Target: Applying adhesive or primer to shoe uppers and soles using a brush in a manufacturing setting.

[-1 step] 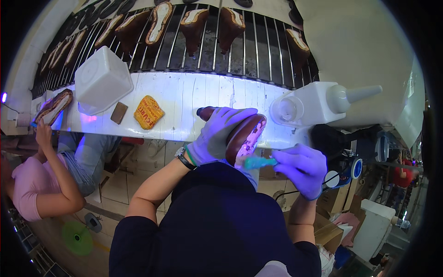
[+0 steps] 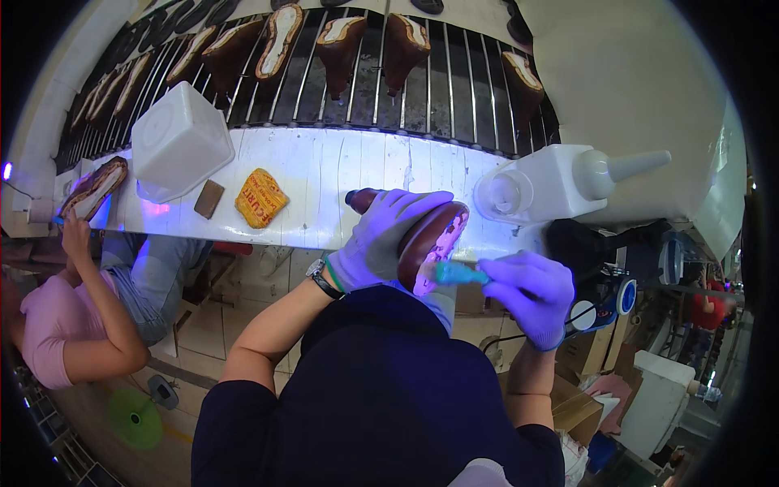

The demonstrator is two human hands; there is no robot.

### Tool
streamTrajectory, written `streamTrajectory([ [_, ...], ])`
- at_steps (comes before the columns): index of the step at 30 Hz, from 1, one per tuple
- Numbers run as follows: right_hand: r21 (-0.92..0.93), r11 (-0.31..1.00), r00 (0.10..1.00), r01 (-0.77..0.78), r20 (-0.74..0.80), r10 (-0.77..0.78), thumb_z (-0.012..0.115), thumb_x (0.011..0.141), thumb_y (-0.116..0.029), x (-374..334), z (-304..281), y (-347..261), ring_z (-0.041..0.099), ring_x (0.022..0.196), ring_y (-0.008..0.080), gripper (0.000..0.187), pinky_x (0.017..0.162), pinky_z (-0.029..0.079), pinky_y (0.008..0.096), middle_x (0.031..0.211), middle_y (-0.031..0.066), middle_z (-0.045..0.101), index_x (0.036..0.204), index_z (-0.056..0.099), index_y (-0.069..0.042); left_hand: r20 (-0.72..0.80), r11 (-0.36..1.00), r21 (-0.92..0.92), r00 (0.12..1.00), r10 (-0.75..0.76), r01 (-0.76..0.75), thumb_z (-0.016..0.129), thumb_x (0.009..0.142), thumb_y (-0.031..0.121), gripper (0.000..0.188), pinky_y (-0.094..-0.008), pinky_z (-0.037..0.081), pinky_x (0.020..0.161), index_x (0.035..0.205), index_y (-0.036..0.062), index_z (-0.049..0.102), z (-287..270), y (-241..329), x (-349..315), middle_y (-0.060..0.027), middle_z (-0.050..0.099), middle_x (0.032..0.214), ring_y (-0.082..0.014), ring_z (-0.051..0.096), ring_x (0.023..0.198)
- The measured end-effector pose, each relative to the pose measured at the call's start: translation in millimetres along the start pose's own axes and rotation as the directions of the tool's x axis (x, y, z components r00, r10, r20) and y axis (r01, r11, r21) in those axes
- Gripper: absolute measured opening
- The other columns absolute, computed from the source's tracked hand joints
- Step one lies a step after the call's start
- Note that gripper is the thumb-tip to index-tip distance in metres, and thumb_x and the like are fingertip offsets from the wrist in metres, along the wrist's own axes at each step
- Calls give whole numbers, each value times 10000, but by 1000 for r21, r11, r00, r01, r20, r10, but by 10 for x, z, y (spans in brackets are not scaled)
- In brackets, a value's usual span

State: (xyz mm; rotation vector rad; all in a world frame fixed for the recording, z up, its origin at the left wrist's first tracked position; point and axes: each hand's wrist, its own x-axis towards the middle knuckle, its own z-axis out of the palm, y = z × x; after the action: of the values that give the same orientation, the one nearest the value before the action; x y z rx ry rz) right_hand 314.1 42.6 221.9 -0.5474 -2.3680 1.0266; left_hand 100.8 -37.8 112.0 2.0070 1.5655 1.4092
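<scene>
In my gloved left hand [image 2: 383,235] I grip a dark brown shoe upper on a last [image 2: 432,237], held tilted over the bench's near edge. Its underside faces right and glows pinkish white in patches, with darker spots between. My right hand [image 2: 531,292], also gloved, is closed around a brush [image 2: 462,274] with a teal handle. The bristle end touches or hovers close to the lower part of the underside; which of the two I cannot tell. A watch [image 2: 320,274] sits on my left wrist.
Ahead lies a white bench [image 2: 316,162] with a white plastic tub [image 2: 182,138], brown block [image 2: 209,199], yellow packet [image 2: 260,198] and white spouted bottle [image 2: 560,183]. Behind it, a roller conveyor [image 2: 446,89] carries several shoe uppers. A co-worker [image 2: 81,316] at left handles another upper [image 2: 95,188].
The brush has shifted slightly up and to the right along the shoe's underside, my right hand moving with it. My left hand and the shoe stay nearly where they were.
</scene>
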Motion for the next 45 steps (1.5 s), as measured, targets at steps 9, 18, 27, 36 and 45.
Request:
streamTrajectory([
  [9,126,942,930,-313,-161,330,745,745,8,-5,40,116,631,699,118,246,651,480,252,811,81,700,991,734,7,146,974,-208,987,-60,90,843,648,224,825,-370,431,938,1356,39,462,-205,78,170,-116,563,1234,-262,553,1078],
  [18,-267,962,984,57,-149,-99,777,724,-40,232,-216,24,635,647,172,265,579,485,266,797,93,689,986,741,-47,429,913,-310,896,-115,265,908,584,280,948,-376,407,1041,1367,59,423,-209,-196,397,-95,561,1254,-240,540,1175],
  [27,-301,949,990,91,-76,-119,766,739,-46,471,-490,62,653,685,171,263,603,501,276,819,77,693,1001,738,-60,393,880,-436,919,-2,188,851,652,302,592,-303,512,789,1130,60,599,-209,-383,557,-57,676,955,-150,638,832],
  [36,-544,785,955,296,157,-251,756,751,-99,741,-476,126,649,692,232,237,606,504,303,814,91,680,987,740,-86,615,871,-266,769,-177,413,866,643,300,570,-289,510,807,1099,35,650,-256,-652,673,-72,704,972,-130,649,863],
  [45,-201,971,987,-126,-125,102,722,817,-62,965,-436,234,587,677,74,187,604,456,236,754,43,663,993,726,2,599,793,-384,781,-176,473,868,647,313,629,-290,504,843,1159,42,625,-267,-629,773,-62,694,1029,-130,641,906],
])
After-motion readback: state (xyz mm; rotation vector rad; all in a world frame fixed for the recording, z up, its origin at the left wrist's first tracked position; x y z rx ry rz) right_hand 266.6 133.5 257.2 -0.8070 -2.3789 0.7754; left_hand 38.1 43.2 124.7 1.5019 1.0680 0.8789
